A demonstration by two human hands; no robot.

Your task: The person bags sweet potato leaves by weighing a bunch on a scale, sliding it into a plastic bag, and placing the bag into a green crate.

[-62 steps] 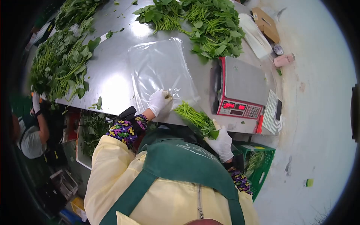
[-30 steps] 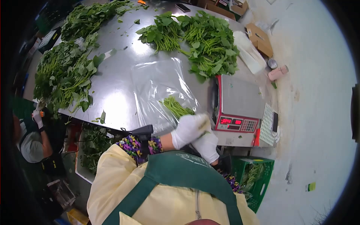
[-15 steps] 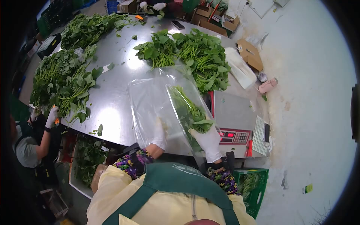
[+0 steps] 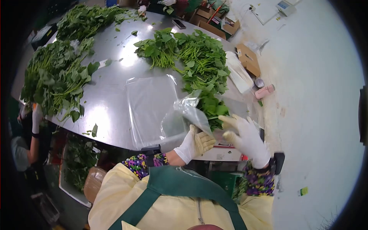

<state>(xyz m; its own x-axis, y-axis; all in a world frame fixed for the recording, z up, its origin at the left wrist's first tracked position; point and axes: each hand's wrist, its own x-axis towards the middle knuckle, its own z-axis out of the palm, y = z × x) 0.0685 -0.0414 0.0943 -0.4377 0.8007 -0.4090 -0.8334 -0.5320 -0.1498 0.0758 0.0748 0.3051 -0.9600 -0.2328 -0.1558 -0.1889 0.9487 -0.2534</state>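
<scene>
Head view: left hand (image 4: pixel 196 145) grips clear, crumpled bag (image 4: pixel 191 112) of greens (image 4: pixel 213 109).

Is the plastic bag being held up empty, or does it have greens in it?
Not empty: green leaves show through the clear bag, gripped by the left hand.

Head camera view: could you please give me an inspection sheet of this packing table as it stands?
Surface: steel table, with a few loose leaves on it.
Job's things: bag of greens held over the near edge; empty clear bags lying flat.
Clutter: heaps of leafy greens; phone; cardboard box; pink cylinder.
Grips: left hand shut on the bag's lower end; right hand open, fingers spread beside it.
Cables: nothing seen.
Surroundings: co-worker's gloved hand at the left heap; pale floor.
</scene>
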